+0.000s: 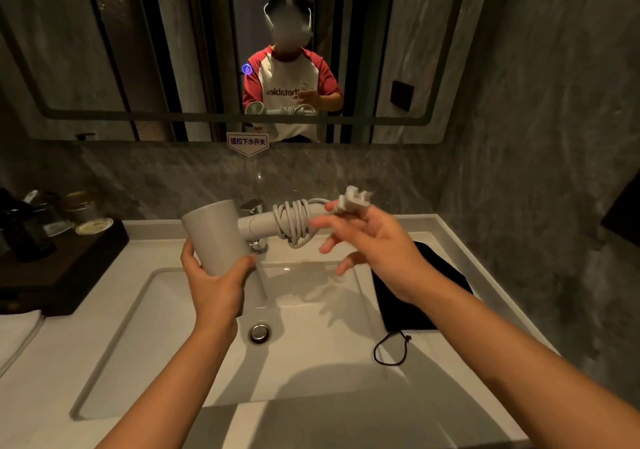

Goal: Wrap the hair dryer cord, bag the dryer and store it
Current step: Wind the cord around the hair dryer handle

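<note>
- Grey marble walls and a mirror (214, 50) back a white sink (194, 362).
- I see my left hand (216, 275) clamped round the pale grey hair dryer (221, 237), over the basin.
- Its white cord (292, 221) is coiled round the handle.
- My right hand (374, 237) pinches the plug (351, 199), other fingers spread.
- At right lies a black bag (415, 296).

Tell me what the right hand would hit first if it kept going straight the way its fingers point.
Probably the cord coiled round the hair dryer handle: the right hand, pinching the plug, points left at it. Depth is unclear.
</note>
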